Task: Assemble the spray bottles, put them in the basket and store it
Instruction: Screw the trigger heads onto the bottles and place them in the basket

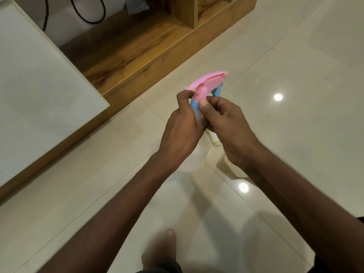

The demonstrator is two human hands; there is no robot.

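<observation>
I hold a translucent white spray bottle (194, 158) in the air above the tiled floor. My left hand (182, 133) wraps around its neck and shoulder. A pink spray head (206, 81) with a blue trigger and a blue collar (194, 104) sits on top of the bottle. My right hand (226, 123) pinches the base of that pink head at the collar with thumb and fingers. The lower part of the bottle shows below my left wrist. No basket is in view.
A white-topped table (39, 91) fills the left side. Behind it a low wooden shelf unit (149, 44) with open compartments and black cables (88, 14) runs along the wall. Glossy cream floor tiles (295, 56) lie all around. My bare foot (159, 251) shows at the bottom.
</observation>
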